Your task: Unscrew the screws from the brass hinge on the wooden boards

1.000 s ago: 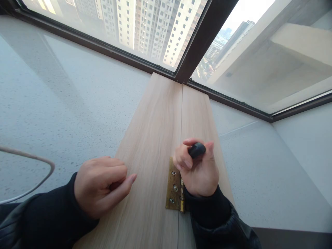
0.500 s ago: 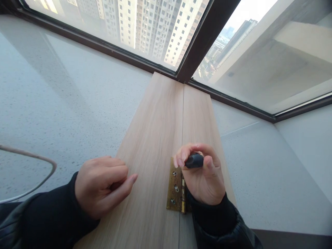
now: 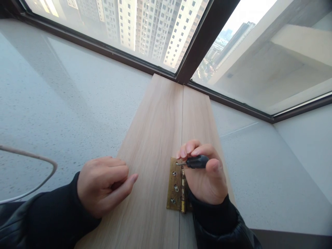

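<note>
My right hand [image 3: 207, 176] grips a small screwdriver [image 3: 197, 161] by its black handle, with the thumb raised near the butt end. Its thin metal shaft points left, and the tip is at the top hole of a brass hinge [image 3: 175, 183]. Screw heads show in the lower holes of the hinge's left leaf; the right leaf is mostly covered by my hand and sleeve. The hinge lies across the seam of two pale wooden boards [image 3: 158, 128]. My left hand [image 3: 103, 181] rests on the left board, fingers curled in, thumb stretched toward the hinge, nothing visible in it.
The boards lie on a speckled white sill [image 3: 90, 100], reaching up to a dark window frame [image 3: 181, 69]. A white cable [image 3: 38, 157] loops in at the left edge. Tall buildings show through the glass.
The screwdriver's handle has swung to the right, so that its shaft now shows. My right fingers have shifted and opened slightly around it. My left hand has barely moved.
</note>
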Demonstrator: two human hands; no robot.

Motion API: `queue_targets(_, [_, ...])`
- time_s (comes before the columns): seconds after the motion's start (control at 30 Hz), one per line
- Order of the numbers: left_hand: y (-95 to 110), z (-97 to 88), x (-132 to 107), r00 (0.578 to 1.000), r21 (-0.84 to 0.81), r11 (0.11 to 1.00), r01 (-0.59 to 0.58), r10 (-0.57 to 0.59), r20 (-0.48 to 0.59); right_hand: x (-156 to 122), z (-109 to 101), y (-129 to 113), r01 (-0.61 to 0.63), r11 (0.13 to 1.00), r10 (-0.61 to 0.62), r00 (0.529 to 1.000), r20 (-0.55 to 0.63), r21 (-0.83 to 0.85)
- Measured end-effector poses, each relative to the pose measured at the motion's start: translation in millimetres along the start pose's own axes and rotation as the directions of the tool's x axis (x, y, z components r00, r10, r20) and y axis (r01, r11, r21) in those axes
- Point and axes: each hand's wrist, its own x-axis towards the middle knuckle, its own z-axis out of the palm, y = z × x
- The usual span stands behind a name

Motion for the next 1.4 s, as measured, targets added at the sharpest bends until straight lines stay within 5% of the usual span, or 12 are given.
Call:
queue_targets(0.4, [0, 0.2, -1, 1.000, -0.015, 1.000, -0.001, 0.001, -0.003, 8, 4, -3, -0.165, 0.978, 0.155, 0.984, 0.085, 0.129])
queue_targets(0.7, [-1, 1.4, -2, 1.000, -0.030, 0.999, 0.011, -0.011, 0.000, 1, -3, 3, -0.008, 0.998, 0.006, 0.999, 0.034, 0.060])
queue_targets(1.0, [-1, 1.1, -2, 1.000, -0.022, 1.000, 0.015, -0.015, 0.004, 8, -1, -2, -0.200, 0.966, 0.179, 0.975, 0.132, 0.164])
queue_targets(1.23, [-1, 2.4, -2, 1.000, -0.039, 0.999, 0.020, -0.021, -0.004, 3, -4, -2, -0.050, 0.991, 0.047, 0.998, 0.030, 0.122])
queue_targets(1.4, [-1, 3.0, -3, 1.000, -0.042, 0.999, 0.019, -0.019, -0.004, 3, -4, 5, -0.084, 0.981, 0.073, 0.995, 0.067, 0.175])
